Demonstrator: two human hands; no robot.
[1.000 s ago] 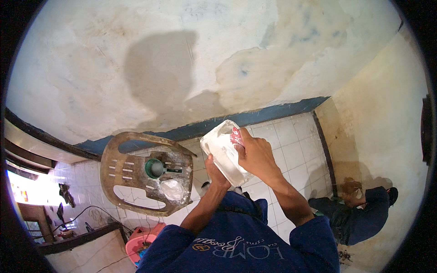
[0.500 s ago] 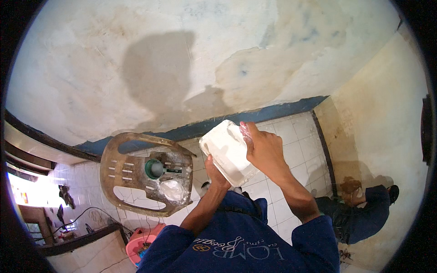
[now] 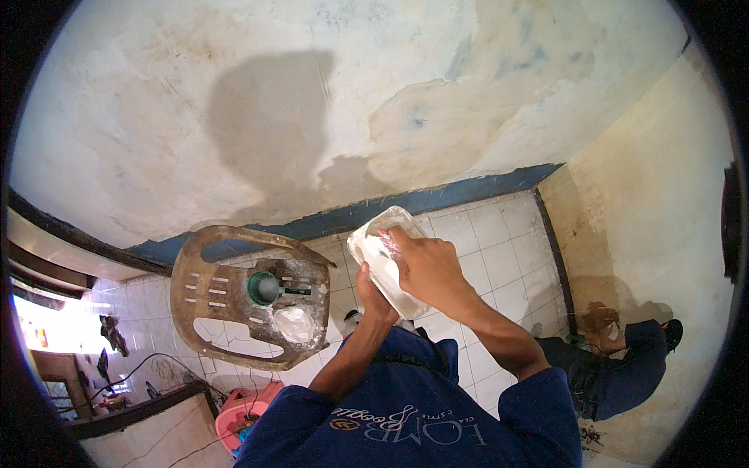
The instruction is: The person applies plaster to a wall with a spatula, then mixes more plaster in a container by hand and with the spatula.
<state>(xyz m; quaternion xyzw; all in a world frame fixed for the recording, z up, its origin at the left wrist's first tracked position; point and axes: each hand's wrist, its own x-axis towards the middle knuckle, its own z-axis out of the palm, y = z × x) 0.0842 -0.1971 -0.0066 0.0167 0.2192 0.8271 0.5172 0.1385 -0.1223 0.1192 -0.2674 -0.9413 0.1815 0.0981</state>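
My left hand (image 3: pixel 376 298) grips the near left side of a white rectangular tray (image 3: pixel 361 248), its thumb over the rim. White paste (image 3: pixel 374 251) coats the inside of the tray, which tilts in front of my body. Over the tray's right part, my right hand (image 3: pixel 431 267) is closed on a pinkish, shiny piece (image 3: pixel 389 240) smeared with white. Its lower end is down in the tray; the fingers hide most of it, and I cannot tell its exact kind.
A worn brown plastic chair (image 3: pixel 186 292) at left carries a green cup (image 3: pixel 263 288) and a white plastic bag (image 3: pixel 296 323). Ahead stands a patchy wall (image 3: pixel 437 93). At right, another person in dark clothes (image 3: pixel 624 373) is low by the wall. A pink basin (image 3: pixel 230 425) sits lower left.
My right hand has moved left and down, carrying the pinkish piece from the tray's far right edge into the tray. The tray has tilted more steeply in my left hand.
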